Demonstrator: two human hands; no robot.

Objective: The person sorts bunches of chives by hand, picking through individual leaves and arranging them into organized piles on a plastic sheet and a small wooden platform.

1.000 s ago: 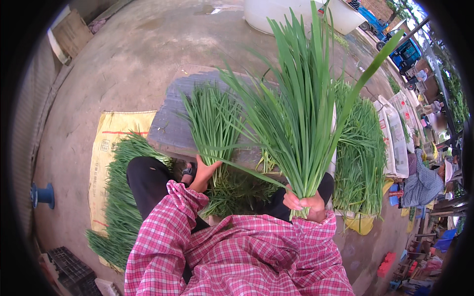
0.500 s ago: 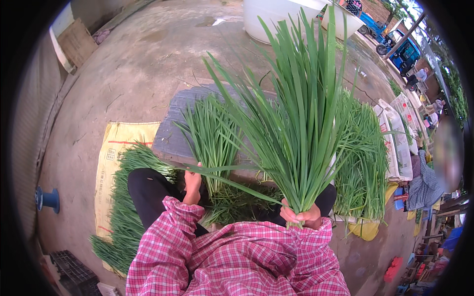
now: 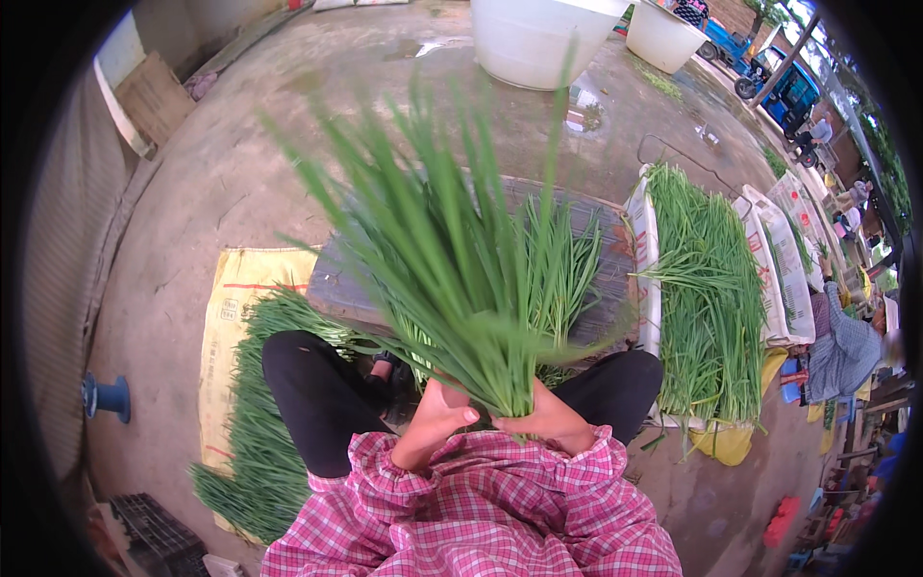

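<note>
A large bunch of garlic chives (image 3: 457,279) fans upward in front of me, its leaf tips smeared by motion. My right hand (image 3: 550,420) is closed round its pale base. Against the left side of the stems is my left hand (image 3: 435,420), thumb toward the base, its other fingers partly hidden behind the leaves. Beyond the bunch stands a low dark wooden table (image 3: 615,260), with another pile of chives (image 3: 562,274) lying on it. The held leaves hide much of the tabletop.
On my left, chives (image 3: 264,413) cover a yellow sack (image 3: 226,322). At right a white crate (image 3: 644,226) is heaped with chives (image 3: 707,298), more crates (image 3: 784,279) beside it. White tubs (image 3: 529,53) stand ahead. A blue spool (image 3: 108,399) and a black crate (image 3: 154,529) lie left. A person (image 3: 841,351) sits far right.
The bunch has swung left and tilted, coming in front of my middle. My left hand has moved right from my knee to the stems. The chives on the table's right half now show.
</note>
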